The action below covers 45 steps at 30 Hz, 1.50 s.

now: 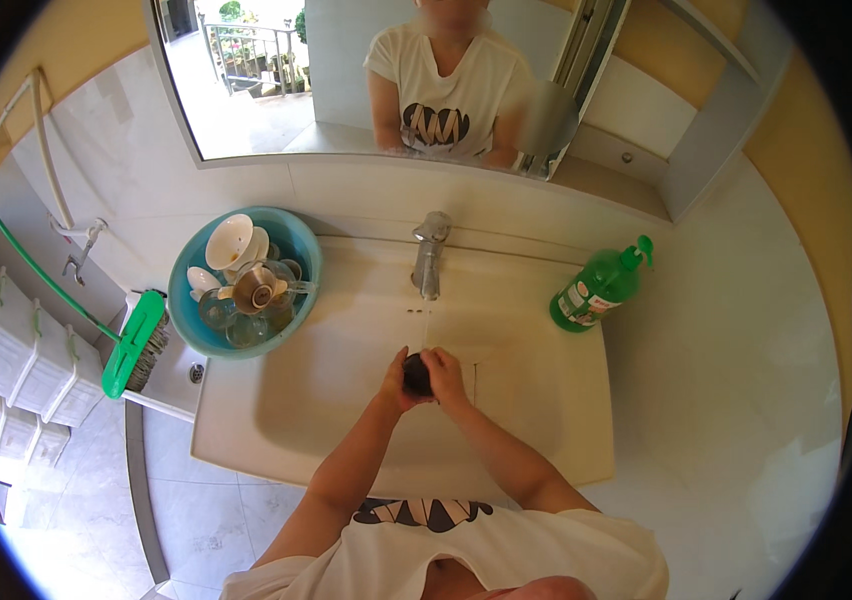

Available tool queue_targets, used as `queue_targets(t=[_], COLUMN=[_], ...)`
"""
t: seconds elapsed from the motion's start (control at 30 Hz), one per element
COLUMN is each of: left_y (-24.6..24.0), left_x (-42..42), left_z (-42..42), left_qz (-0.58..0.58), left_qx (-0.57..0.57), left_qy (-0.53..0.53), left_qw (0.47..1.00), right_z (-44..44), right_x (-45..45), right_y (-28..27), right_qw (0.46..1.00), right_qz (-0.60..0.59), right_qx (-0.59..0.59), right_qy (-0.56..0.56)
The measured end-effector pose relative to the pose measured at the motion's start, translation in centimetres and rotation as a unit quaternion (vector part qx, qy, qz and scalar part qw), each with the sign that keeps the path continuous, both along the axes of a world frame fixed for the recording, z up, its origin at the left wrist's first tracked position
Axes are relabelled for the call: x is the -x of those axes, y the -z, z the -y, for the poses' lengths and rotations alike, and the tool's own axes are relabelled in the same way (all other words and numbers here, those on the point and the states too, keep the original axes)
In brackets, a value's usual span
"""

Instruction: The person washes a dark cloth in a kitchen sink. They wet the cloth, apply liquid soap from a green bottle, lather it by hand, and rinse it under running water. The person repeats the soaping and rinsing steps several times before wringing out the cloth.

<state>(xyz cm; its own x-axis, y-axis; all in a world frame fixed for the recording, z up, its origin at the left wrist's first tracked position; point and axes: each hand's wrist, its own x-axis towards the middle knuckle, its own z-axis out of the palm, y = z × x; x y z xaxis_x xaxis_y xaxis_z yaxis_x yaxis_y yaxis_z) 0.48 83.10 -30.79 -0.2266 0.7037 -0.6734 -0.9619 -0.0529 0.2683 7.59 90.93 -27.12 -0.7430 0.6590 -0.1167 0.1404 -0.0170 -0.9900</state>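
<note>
Over the basin of the white sink point(306, 397), both hands hold a small dark round object, perhaps a cup point(417, 376). My left hand point(398, 386) wraps its left side and underside. My right hand point(445, 376) grips it from the right, fingers over its upper edge. Much of the object is hidden by the hands. Behind them stands the chrome faucet point(429, 259), from which a thin stream of water seems to fall toward the hands.
A blue plastic basin point(179, 319) at the sink's left corner holds white bowls, glassware and a strainer-like piece point(253, 289). A green pump bottle point(597, 292) stands at the right rim. Further left are a green broom point(133, 345) and a wall tap point(79, 259). A mirror point(343, 90) hangs behind.
</note>
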Motion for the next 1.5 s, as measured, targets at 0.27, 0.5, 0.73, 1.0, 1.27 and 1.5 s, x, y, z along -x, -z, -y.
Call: queue_targets(t=[0.27,0.5,0.73,1.0,1.27,1.5], left_y=[2.6,-1.0,-1.7,2.5,2.8,8.0], left_x=[-0.1,-0.5,0.3,-1.6,0.6,0.9], left_z=[-0.1,-1.3,-0.7,-2.4,-3.3,-3.4], left_qz=[-0.023,-0.134,0.014,-0.285,-0.135,-0.814], left_qx=[0.022,-0.009,-0.179,0.162,0.087,0.148], left_qy=[-0.103,-0.091,-0.155,-0.14,-0.191,0.088], left_qw=[0.994,0.987,0.971,0.934,0.968,0.555], right_z=[0.1,-3.2,3.3,-1.7,-1.3,2.6], right_x=[0.2,1.4,-0.2,3.9,2.8,1.8], right_y=[1.0,4.1,-0.4,1.9,2.5,-1.3], right_qw=[0.997,0.812,0.935,0.977,0.954,0.922], right_qz=[0.003,-0.135,-0.088,0.146,-0.092,-0.157], right_qx=[0.07,0.565,-0.34,-0.151,0.284,-0.351], right_qy=[-0.02,-0.058,-0.043,-0.041,-0.037,-0.043])
